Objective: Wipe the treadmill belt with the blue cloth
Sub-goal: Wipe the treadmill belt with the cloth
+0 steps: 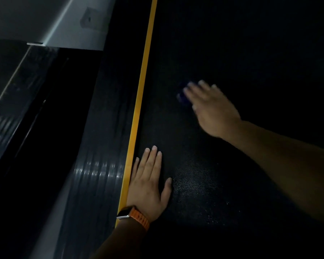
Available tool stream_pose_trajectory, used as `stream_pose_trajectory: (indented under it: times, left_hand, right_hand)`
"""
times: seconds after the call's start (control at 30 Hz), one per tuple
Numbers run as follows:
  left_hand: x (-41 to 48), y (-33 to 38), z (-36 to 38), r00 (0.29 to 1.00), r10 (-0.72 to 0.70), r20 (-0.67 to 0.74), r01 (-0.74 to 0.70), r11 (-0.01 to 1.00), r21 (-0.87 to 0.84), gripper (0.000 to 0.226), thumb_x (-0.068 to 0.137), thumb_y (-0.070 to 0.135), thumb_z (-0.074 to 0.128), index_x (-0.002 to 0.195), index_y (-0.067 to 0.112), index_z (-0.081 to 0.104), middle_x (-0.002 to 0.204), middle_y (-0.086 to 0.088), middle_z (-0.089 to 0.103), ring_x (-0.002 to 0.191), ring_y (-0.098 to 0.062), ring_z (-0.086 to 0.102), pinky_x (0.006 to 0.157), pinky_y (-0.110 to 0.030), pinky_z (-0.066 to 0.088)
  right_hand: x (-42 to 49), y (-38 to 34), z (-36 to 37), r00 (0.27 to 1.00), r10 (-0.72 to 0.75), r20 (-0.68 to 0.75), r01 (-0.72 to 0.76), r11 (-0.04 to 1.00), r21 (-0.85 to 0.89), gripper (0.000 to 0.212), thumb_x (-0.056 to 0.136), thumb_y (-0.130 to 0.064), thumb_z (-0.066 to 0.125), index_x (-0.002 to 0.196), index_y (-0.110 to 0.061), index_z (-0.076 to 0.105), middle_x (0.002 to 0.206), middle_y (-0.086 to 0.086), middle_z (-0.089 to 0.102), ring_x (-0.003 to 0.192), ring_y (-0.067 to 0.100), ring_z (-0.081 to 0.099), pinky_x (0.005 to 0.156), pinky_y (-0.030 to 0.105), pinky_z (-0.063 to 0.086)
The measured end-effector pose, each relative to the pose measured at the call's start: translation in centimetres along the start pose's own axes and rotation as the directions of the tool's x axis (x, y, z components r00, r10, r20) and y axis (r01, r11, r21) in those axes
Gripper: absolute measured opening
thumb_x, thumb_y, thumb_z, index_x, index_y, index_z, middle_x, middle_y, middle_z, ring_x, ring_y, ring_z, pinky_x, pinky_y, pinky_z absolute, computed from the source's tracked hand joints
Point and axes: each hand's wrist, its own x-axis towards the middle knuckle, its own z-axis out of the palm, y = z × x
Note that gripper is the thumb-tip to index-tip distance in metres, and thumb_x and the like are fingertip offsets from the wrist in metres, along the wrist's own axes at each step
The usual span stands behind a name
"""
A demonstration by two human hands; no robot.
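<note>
The black textured treadmill belt [204, 184] fills the right of the head view, in dim light. My right hand [211, 105] lies flat on the belt with straight fingers, blurred, pressing the blue cloth [182, 98]. Only a dark blue edge of the cloth shows past the fingertips; the rest is hidden under the hand. My left hand [150, 182] rests flat on the belt near its left edge, fingers straight, with an orange-strapped watch [137, 215] on the wrist.
A yellow stripe [140, 101] runs along the belt's left edge. Left of it lies the black ribbed side rail [101, 156]. A grey frame part [79, 25] sits at the top left.
</note>
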Motion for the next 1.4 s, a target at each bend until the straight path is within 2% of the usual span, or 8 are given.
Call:
stream_pose_trajectory:
  times: [0.07,0.27,0.4,0.6,0.83,1.07,1.27,1.4]
  left_hand:
    - [0.0,-0.1,0.1,1.000,-0.002,0.007,0.002,1.000,0.006,0.071,0.099,0.044,0.041,0.159,0.008,0.028,0.170,-0.005,0.018,0.158,-0.020,0.010,0.126,-0.045,0.012]
    - [0.0,-0.1,0.2,1.000,-0.003,0.016,0.003,1.000,0.029,0.071,0.099,0.044,0.040,0.158,0.007,0.029,0.169,-0.006,0.018,0.158,-0.020,0.010,0.126,-0.045,0.012]
    - [0.0,-0.1,0.2,1.000,-0.008,0.029,0.008,1.000,0.025,0.072,0.099,0.046,0.039,0.159,0.009,0.026,0.170,-0.005,0.017,0.158,-0.019,0.008,0.126,-0.043,0.010]
    - [0.0,-0.2,0.2,1.000,-0.011,0.016,0.010,1.000,0.003,0.070,0.100,0.045,0.040,0.159,0.008,0.029,0.169,-0.005,0.019,0.158,-0.018,0.010,0.127,-0.044,0.013]
    - [0.0,0.4,-0.5,0.998,-0.016,0.066,0.010,0.996,0.088,0.070,0.104,0.047,0.030,0.161,0.009,0.018,0.170,-0.006,0.009,0.158,-0.019,0.002,0.128,-0.040,0.006]
    - [-5.4,-4.9,-4.7,0.999,-0.053,0.007,0.052,0.996,0.074,0.061,0.101,0.040,0.039,0.156,0.015,0.036,0.165,-0.003,0.029,0.156,-0.018,0.017,0.127,-0.038,0.009]
    - [-5.9,-5.8,-4.6,0.989,-0.146,-0.003,0.146,0.989,-0.015,0.063,0.104,0.042,0.032,0.161,0.018,0.020,0.169,0.005,0.012,0.157,-0.009,0.005,0.127,-0.034,0.003]
    - [-6.3,-6.2,-4.6,0.991,-0.135,-0.008,0.135,0.990,-0.038,0.061,0.103,0.037,0.033,0.160,0.017,0.025,0.169,0.002,0.018,0.157,-0.011,0.010,0.127,-0.038,0.010]
  right_hand:
    - [0.5,-2.9,0.3,0.983,0.184,-0.023,-0.183,0.982,0.052,0.059,0.100,-0.027,0.041,0.154,-0.017,0.019,0.163,0.007,0.019,0.149,0.033,0.016,0.119,0.050,0.018]
    - [0.0,-6.7,0.3,0.827,-0.550,0.114,0.547,0.835,0.061,0.061,0.100,-0.022,0.042,0.155,-0.027,0.018,0.164,-0.003,0.014,0.151,0.022,0.010,0.122,0.045,0.011]
    - [2.8,-4.6,0.6,0.997,0.067,-0.025,-0.065,0.996,0.065,0.060,0.100,-0.025,0.042,0.155,-0.022,0.020,0.163,0.004,0.019,0.150,0.030,0.014,0.120,0.049,0.014]
    - [-2.6,-9.5,0.4,0.898,-0.434,0.073,0.422,0.895,0.143,0.059,0.099,-0.021,0.045,0.155,-0.025,0.024,0.164,-0.001,0.018,0.151,0.024,0.010,0.123,0.045,0.010]
    - [-5.4,-2.4,-0.5,0.964,0.263,-0.049,-0.254,0.957,0.141,0.057,0.099,-0.022,0.039,0.154,-0.018,0.023,0.162,0.007,0.021,0.148,0.032,0.018,0.119,0.048,0.017]
    - [-11.9,-10.5,1.4,0.895,-0.439,0.077,0.431,0.897,0.103,0.069,0.096,-0.020,0.048,0.156,-0.026,0.015,0.165,-0.003,0.012,0.152,0.023,0.007,0.122,0.044,0.011]
    - [-7.9,-8.6,0.7,0.975,0.218,-0.033,-0.211,0.967,0.144,0.060,0.096,-0.022,0.044,0.153,-0.017,0.025,0.161,0.008,0.023,0.148,0.034,0.018,0.119,0.051,0.020]
    - [-13.4,-18.4,1.9,0.936,-0.347,0.058,0.333,0.927,0.173,0.073,0.089,-0.021,0.053,0.155,-0.019,0.021,0.163,0.007,0.018,0.150,0.032,0.009,0.120,0.051,0.017]
